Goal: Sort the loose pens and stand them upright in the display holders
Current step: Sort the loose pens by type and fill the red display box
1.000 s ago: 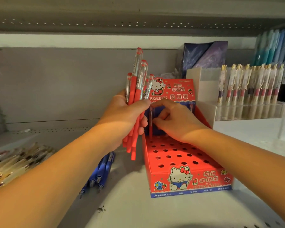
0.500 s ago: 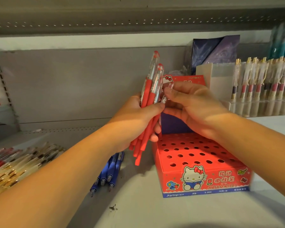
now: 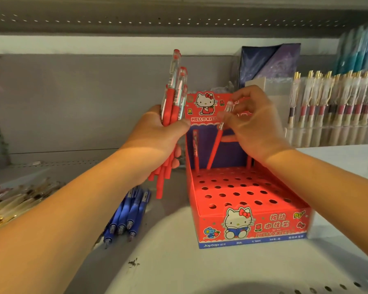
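Observation:
My left hand grips a bundle of red pens upright, to the left of the red Hello Kitty display holder. My right hand pinches a single red pen near its clear cap, tilted, with its lower end at the back row of holes. Another red pen stands upright in the back left hole. A further red pen end shows at the back right, mostly hidden behind my right wrist. Most holes in the holder's top are bare.
Three blue pens lie loose on the shelf left of the holder. A heap of gold-trimmed pens lies at the far left. A clear holder with several upright pens stands at the back right. The upper shelf hangs close overhead.
My right hand has pulled one red pen out of the left hand's bundle and carried it down and right to the holder's back row. The left hand's bundle stays raised.

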